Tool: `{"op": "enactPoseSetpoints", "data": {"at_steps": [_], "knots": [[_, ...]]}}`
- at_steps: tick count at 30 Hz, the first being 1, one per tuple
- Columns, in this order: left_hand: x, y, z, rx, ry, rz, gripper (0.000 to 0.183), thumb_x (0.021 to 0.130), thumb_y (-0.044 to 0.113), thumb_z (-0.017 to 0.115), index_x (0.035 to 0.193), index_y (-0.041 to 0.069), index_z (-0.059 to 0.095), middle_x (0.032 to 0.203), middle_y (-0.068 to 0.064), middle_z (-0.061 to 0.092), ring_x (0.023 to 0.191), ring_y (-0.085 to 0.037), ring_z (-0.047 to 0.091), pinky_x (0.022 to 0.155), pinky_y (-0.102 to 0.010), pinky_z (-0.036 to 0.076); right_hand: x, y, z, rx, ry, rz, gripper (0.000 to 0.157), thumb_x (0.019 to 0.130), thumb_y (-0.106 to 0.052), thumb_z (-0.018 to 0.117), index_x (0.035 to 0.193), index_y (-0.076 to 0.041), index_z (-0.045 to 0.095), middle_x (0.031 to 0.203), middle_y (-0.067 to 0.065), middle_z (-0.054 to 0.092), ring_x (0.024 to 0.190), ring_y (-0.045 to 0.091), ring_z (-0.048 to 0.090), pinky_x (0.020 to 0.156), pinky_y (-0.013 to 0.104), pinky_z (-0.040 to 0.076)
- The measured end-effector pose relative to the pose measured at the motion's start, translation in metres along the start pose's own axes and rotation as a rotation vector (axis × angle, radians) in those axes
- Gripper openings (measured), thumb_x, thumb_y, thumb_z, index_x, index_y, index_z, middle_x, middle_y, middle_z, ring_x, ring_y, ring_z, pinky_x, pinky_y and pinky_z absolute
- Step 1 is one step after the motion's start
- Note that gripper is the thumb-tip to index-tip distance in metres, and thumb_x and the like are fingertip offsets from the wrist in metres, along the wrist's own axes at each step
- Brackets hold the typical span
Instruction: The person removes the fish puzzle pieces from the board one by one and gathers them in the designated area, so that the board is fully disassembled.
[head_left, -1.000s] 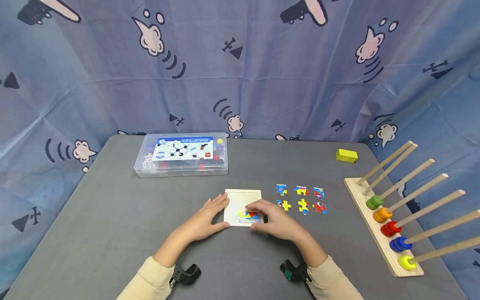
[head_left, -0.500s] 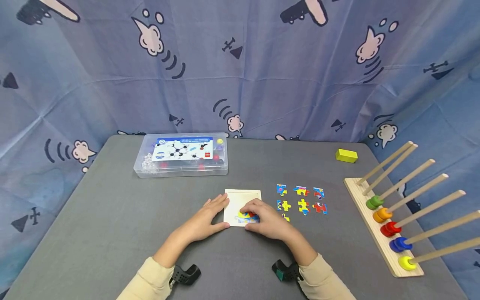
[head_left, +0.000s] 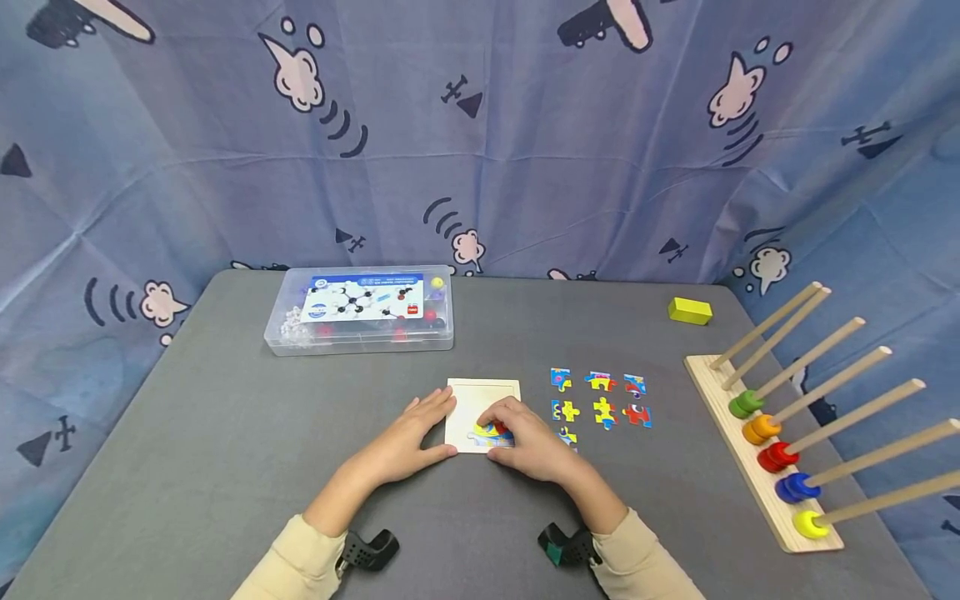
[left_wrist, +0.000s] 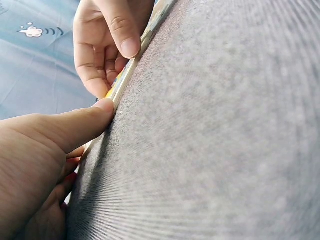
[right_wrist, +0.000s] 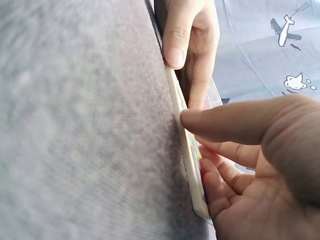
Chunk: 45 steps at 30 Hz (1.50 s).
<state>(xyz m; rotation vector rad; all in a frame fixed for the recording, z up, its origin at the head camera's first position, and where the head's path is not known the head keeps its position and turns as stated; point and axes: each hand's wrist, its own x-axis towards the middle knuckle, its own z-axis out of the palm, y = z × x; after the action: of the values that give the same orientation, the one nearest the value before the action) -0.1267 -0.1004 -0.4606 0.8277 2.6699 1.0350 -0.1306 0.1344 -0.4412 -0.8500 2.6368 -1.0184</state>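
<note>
In the head view a square wooden puzzle tray [head_left: 468,400] lies flat on the table. Several joined puzzle pieces [head_left: 480,438], yellow, red and blue, sit in its near part, partly hidden by the right hand. My left hand [head_left: 412,433] rests along the tray's left edge, its thumb on the near left corner. Over the pieces arches my right hand [head_left: 532,440]. Its index fingertip touches a yellow area of them, while the thumb stands apart at the near rim [right_wrist: 189,160]. Both wrist views show the tray edge-on with a thumb of each hand against it.
Loose puzzle pieces [head_left: 604,412] lie in rows right of the tray, one partly behind the right hand. Further right stands a pegged wooden board [head_left: 780,508] with coloured rings. A yellow block [head_left: 690,312] and a clear plastic case [head_left: 360,337] are at the back.
My right hand has shifted slightly left and further over the tray, uncovering a loose piece beside it. The left hand stays at the tray's left edge.
</note>
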Motion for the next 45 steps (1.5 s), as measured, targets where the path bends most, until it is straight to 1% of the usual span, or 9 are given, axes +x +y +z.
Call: {"op": "enactPoseSetpoints", "data": {"at_steps": [7, 12, 18, 22, 27, 31, 38, 45], "knots": [[0.0, -0.001, 0.001, 0.009, 0.006, 0.008, 0.068, 0.089, 0.029, 0.066, 0.143, -0.002, 0.038, 0.154, -0.015, 0.03, 0.144, -0.03, 0.024, 0.117, -0.053, 0.017, 0.0, -0.002, 0.001, 0.013, 0.021, 0.006, 0.029, 0.079, -0.004, 0.071, 0.107, -0.008, 0.061, 0.105, 0.003, 0.056, 0.094, 0.018, 0.053, 0.085, 0.033, 0.046], [0.0, -0.001, 0.001, 0.004, 0.008, 0.012, 0.068, 0.089, 0.028, 0.066, 0.143, -0.002, 0.038, 0.154, -0.015, 0.029, 0.143, -0.031, 0.024, 0.117, -0.054, 0.017, -0.001, -0.003, 0.001, -0.023, 0.041, -0.001, 0.028, 0.08, -0.001, 0.071, 0.105, -0.009, 0.062, 0.103, 0.002, 0.059, 0.093, 0.018, 0.054, 0.084, 0.034, 0.047], [0.0, 0.0, 0.001, 0.002, 0.009, 0.011, 0.068, 0.089, 0.027, 0.067, 0.143, -0.003, 0.038, 0.153, -0.016, 0.029, 0.143, -0.031, 0.024, 0.117, -0.054, 0.018, 0.0, -0.004, 0.002, -0.055, 0.062, 0.004, 0.029, 0.079, -0.001, 0.073, 0.105, -0.011, 0.063, 0.103, 0.0, 0.06, 0.093, 0.016, 0.055, 0.085, 0.036, 0.048], [-0.001, 0.0, 0.0, 0.008, 0.009, 0.011, 0.068, 0.089, 0.028, 0.066, 0.143, -0.003, 0.038, 0.153, -0.016, 0.03, 0.143, -0.031, 0.025, 0.117, -0.054, 0.018, 0.0, -0.003, 0.002, -0.07, 0.061, 0.003, 0.03, 0.079, -0.002, 0.073, 0.105, -0.011, 0.064, 0.103, 0.0, 0.06, 0.093, 0.015, 0.055, 0.084, 0.035, 0.049], [-0.001, 0.0, 0.0, 0.009, 0.007, 0.009, 0.068, 0.089, 0.028, 0.066, 0.143, -0.003, 0.038, 0.153, -0.016, 0.029, 0.143, -0.031, 0.024, 0.117, -0.053, 0.018, -0.001, -0.001, 0.0, -0.089, 0.053, -0.02, 0.029, 0.079, -0.003, 0.073, 0.106, -0.01, 0.065, 0.102, 0.0, 0.061, 0.09, 0.014, 0.055, 0.081, 0.033, 0.048], [0.0, 0.0, 0.001, 0.012, 0.002, 0.005, 0.068, 0.089, 0.029, 0.066, 0.143, -0.002, 0.038, 0.154, -0.015, 0.029, 0.144, -0.03, 0.024, 0.118, -0.053, 0.017, -0.002, 0.0, -0.005, -0.086, 0.057, -0.031, 0.028, 0.08, -0.004, 0.073, 0.106, -0.01, 0.064, 0.101, 0.0, 0.061, 0.089, 0.014, 0.054, 0.081, 0.032, 0.048], [0.0, -0.001, 0.002, 0.021, 0.0, 0.003, 0.069, 0.089, 0.03, 0.065, 0.143, -0.002, 0.038, 0.154, -0.015, 0.028, 0.144, -0.03, 0.023, 0.118, -0.053, 0.016, -0.012, 0.006, -0.019, -0.015, 0.055, -0.014, 0.029, 0.08, -0.003, 0.072, 0.107, -0.01, 0.064, 0.098, 0.0, 0.059, 0.087, 0.016, 0.053, 0.077, 0.028, 0.047], [0.0, 0.0, 0.001, 0.025, 0.005, 0.01, 0.069, 0.088, 0.028, 0.067, 0.143, -0.003, 0.038, 0.154, -0.016, 0.029, 0.143, -0.031, 0.024, 0.117, -0.053, 0.017, -0.03, 0.019, -0.033, 0.01, 0.068, 0.018, 0.03, 0.081, -0.003, 0.07, 0.11, -0.011, 0.065, 0.107, -0.001, 0.062, 0.094, 0.015, 0.058, 0.085, 0.031, 0.05]]}}
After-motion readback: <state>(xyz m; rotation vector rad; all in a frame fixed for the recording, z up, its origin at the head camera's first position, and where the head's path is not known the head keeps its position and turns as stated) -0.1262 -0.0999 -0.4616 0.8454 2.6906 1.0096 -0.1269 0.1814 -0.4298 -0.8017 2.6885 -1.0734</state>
